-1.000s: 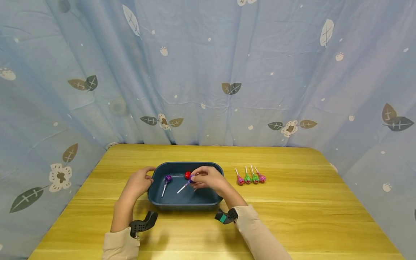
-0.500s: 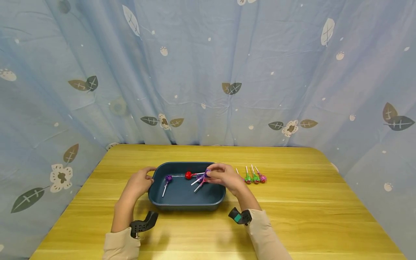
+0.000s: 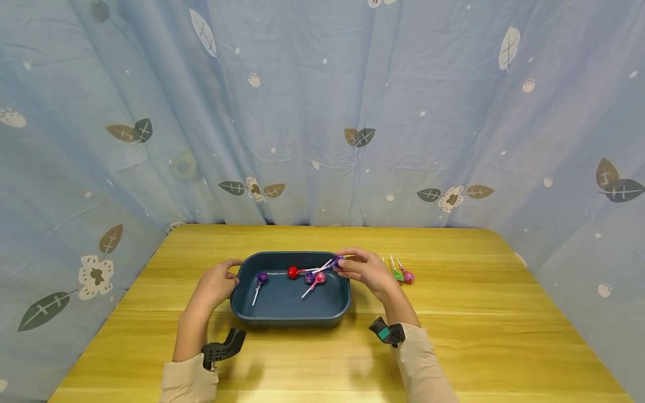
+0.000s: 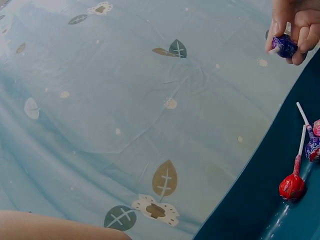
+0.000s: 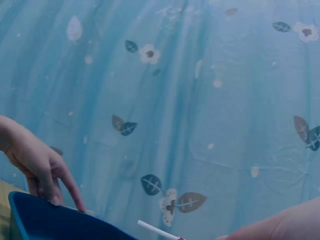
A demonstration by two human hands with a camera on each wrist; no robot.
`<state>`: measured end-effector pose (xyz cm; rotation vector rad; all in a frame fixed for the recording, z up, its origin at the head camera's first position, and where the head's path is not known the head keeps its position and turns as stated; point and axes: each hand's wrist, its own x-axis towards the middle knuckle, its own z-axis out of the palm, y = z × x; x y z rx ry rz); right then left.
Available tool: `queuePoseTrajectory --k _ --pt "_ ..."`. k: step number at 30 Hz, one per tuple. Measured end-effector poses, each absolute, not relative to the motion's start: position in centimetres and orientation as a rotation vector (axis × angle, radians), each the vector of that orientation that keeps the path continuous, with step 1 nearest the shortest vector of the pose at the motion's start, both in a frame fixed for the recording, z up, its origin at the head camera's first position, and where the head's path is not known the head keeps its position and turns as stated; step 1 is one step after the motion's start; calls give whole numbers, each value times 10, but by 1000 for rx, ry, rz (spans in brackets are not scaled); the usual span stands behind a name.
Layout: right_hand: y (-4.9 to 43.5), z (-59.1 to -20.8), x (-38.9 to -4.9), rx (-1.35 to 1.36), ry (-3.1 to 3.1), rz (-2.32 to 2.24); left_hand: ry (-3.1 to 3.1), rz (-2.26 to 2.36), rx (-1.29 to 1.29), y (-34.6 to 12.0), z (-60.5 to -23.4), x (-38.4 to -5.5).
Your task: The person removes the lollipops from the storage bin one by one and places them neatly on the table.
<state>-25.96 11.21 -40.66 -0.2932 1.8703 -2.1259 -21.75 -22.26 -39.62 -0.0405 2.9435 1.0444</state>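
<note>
Blue patterned curtain (image 3: 302, 84) behind wooden counter (image 3: 478, 336). Dark-blue tray (image 3: 287, 323), left rim gripped by left hand (image 3: 214, 284); four lollipops (image 3: 293, 272) inside. One purple lollipop (image 3: 339, 261), pinched by right hand (image 3: 367, 271) at tray's right end.

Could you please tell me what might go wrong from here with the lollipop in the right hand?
The pinched purple lollipop might slip from the right hand and land outside the tray, since it is near the right rim. Its stick points toward the red lollipop, so lowering it could nudge that one. Moving right, the hand might brush the outer pink lollipop.
</note>
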Motion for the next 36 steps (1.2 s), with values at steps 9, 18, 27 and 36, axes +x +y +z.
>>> queuePoseTrajectory --k 9,18,27,36 --pt "130 -402 -262 -158 1932 -2116 2942 1042 -52 -222 -396 -217" --pt "147 -404 -269 -64 1995 -2152 2934 1046 -51 -222 -395 -216" --pt "166 -407 -269 -18 2028 -2143 2929 1044 -51 -221 -396 -216" --pt "194 -409 -269 61 2085 -2135 2936 1034 -40 -222 -396 -217"
